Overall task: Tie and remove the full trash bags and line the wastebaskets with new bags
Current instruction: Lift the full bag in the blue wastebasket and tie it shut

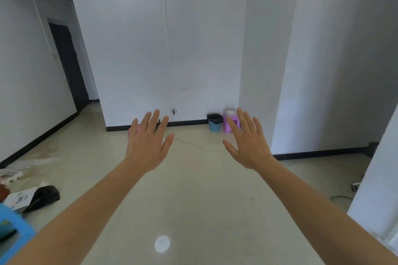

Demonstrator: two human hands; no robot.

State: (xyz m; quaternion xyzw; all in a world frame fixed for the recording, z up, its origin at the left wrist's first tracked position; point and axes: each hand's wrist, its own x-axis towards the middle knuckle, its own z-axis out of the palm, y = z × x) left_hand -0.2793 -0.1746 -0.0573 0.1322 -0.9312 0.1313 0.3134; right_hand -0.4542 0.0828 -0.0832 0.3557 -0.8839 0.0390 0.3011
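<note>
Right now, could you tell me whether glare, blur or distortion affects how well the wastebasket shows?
Head view: a round glare spot lies on the glossy floor near the bottom. Head view: wide-angle distortion tilts the doorway and walls at the edges. Head view: the blue wastebasket is small and slightly soft, uncovered by the left hand or right hand.

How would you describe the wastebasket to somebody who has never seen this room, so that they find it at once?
Face the large white wall ahead and follow its black baseboard to the right-hand corner. There stands a small round blue plastic lattice wastebasket; unlike the purple plastic stool beside it, it has a black bag over its rim.
</note>
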